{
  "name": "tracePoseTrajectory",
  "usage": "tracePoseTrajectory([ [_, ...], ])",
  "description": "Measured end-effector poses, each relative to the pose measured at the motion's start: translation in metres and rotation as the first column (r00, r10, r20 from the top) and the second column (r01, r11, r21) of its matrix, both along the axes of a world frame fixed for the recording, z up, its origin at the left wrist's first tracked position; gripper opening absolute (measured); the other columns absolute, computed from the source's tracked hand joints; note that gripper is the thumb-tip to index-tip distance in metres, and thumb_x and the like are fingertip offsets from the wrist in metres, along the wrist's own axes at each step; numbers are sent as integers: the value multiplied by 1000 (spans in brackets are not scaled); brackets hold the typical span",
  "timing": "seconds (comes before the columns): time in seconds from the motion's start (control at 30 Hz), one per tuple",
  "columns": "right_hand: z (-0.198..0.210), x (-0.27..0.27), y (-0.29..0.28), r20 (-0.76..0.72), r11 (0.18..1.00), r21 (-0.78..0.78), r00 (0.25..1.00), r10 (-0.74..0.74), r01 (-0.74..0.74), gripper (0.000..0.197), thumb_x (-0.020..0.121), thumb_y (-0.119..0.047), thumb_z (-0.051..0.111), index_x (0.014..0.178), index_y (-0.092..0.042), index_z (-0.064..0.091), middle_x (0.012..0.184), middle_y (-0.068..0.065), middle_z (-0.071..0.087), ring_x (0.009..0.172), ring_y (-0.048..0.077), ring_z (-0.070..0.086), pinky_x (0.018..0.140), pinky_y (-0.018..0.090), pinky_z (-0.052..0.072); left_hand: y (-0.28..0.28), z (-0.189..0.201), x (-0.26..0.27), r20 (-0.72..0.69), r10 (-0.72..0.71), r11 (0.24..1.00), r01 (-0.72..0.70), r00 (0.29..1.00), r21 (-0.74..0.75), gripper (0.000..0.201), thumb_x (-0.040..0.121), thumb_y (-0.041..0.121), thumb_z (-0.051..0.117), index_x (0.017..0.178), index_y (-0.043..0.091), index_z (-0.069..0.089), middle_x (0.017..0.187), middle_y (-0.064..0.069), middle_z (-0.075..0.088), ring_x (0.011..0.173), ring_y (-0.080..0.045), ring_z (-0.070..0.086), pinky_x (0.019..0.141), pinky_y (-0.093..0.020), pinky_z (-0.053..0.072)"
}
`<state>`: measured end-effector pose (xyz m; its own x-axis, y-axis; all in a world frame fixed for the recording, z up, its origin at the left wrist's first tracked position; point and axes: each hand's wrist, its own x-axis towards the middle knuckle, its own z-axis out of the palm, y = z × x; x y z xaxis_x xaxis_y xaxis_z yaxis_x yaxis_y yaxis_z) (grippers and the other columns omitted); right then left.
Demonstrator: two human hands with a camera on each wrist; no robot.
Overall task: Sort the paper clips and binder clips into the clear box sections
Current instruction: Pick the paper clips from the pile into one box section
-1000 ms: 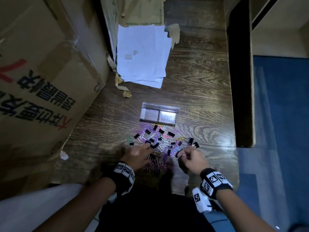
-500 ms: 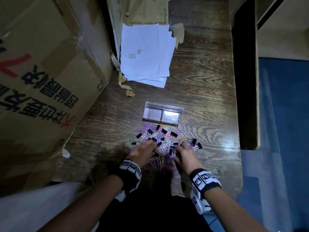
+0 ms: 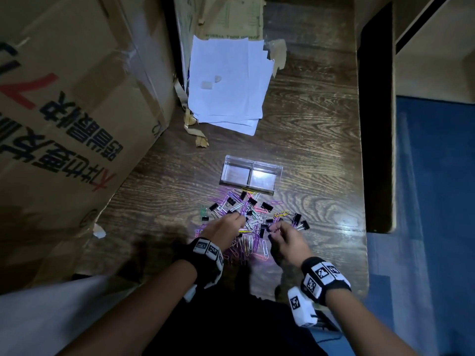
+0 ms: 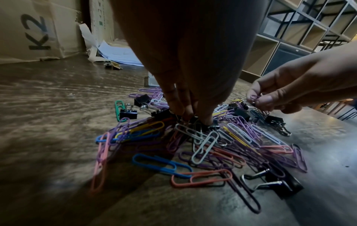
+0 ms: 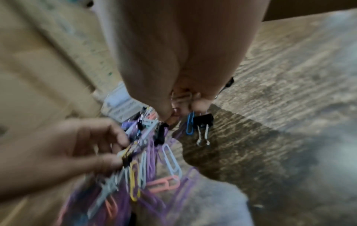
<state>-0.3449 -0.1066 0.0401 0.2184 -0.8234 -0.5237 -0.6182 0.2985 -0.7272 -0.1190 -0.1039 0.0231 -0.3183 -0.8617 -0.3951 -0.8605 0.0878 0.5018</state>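
A mixed pile of coloured paper clips [image 3: 246, 242] and black binder clips [image 3: 266, 206] lies on the dark wooden table, just in front of the clear two-section box [image 3: 250, 160], whose sections both look empty. My left hand [image 3: 237, 219] reaches down into the middle of the pile. Its fingertips [image 4: 185, 113] pinch a black binder clip [image 4: 195, 120]. My right hand [image 3: 276, 227] hovers over the right side of the pile. Its thumb and forefinger pinch a purple paper clip [image 4: 255, 97]. The right wrist view is blurred and shows a blue paper clip [image 5: 190, 125] and a binder clip [image 5: 203, 120] below the fingers.
A stack of white paper sheets [image 3: 228, 83] lies behind the box. Large cardboard boxes [image 3: 64, 111] close off the left side and the back. The table's right edge [image 3: 363, 201] drops to a blue floor. Shelving [image 4: 301, 30] stands to the right.
My left hand has moved forward into the middle of the pile and closed its fingertips there. The right hand has shifted slightly left and forward, fingers pinched.
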Motion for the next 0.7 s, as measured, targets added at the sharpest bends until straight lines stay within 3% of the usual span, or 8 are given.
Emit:
tracePoseTrajectory([
  [0.1, 2, -1, -3, -19, 997, 72, 1000, -23, 24, 23, 96, -9, 50, 84, -27, 56, 82, -7, 61, 79, 13, 54, 78, 25, 40, -1, 2, 1, 33, -29, 1000, 28, 999, 13, 19, 82, 13, 62, 94, 24, 52, 100, 4, 51, 90, -15, 54, 75, -33, 47],
  [0.2, 9, 2, -6, -109, 995, 101, 994, 19, -8, 16, 95, -10, 48, 87, -21, 57, 85, 0, 63, 82, 18, 56, 70, 23, 34, -1, 6, 2, -26, 32, 999, -32, 999, -26, 20, 79, 22, 69, 84, 22, 50, 90, 6, 48, 80, -15, 53, 66, -28, 36],
  [0.27, 10, 5, -6, -207, 989, 101, 970, 126, -107, 7, 91, -18, 53, 88, -17, 59, 85, 4, 66, 80, 20, 58, 66, 23, 34, 1, 12, 3, -64, 107, 993, -110, 992, -41, 20, 78, 27, 71, 79, 20, 52, 88, 6, 52, 78, -16, 54, 64, -29, 38],
  [0.37, 7, 7, -5, -349, 954, 106, 888, 299, -279, 27, 76, -40, 73, 84, -18, 58, 77, 1, 65, 70, 18, 57, 63, 26, 43, 0, 16, 6, -161, 221, 974, -226, 962, -15, 20, 79, 27, 71, 74, 16, 56, 85, 3, 61, 77, -15, 57, 67, -29, 45],
  [0.43, 4, 9, -5, -388, 933, 91, 851, 356, -349, 28, 74, -40, 77, 79, -22, 56, 83, 2, 65, 77, 20, 60, 69, 28, 48, -1, 12, 13, -239, 239, 969, -246, 941, 4, 17, 79, 23, 73, 74, 13, 59, 82, 1, 68, 74, -13, 60, 68, -25, 47],
  [0.53, 5, 13, -2, -407, 939, 71, 850, 334, -335, 14, 81, -30, 69, 74, -24, 58, 86, 4, 68, 83, 23, 63, 74, 27, 49, -2, 8, 23, -345, 296, 954, -291, 891, 67, 14, 76, 13, 75, 83, 14, 64, 78, 0, 72, 71, -9, 66, 66, -25, 53],
  [0.6, 4, 13, -1, -418, 947, 59, 854, 310, -316, 10, 82, -26, 63, 74, -22, 61, 85, 8, 69, 82, 25, 64, 75, 28, 51, -2, 7, 28, -361, 321, 946, -315, 876, 76, 25, 77, 6, 72, 100, 13, 66, 76, -5, 71, 69, -14, 66, 66, -27, 53],
  [0.7, 4, 10, 0, -361, 971, 57, 902, 238, -233, 8, 77, -23, 59, 71, -18, 56, 71, 4, 63, 71, 24, 60, 65, 25, 47, 0, 11, 34, -352, 321, 947, -302, 879, 109, 31, 84, 2, 62, 112, 12, 64, 76, -6, 67, 64, -11, 65, 61, -22, 52],
])
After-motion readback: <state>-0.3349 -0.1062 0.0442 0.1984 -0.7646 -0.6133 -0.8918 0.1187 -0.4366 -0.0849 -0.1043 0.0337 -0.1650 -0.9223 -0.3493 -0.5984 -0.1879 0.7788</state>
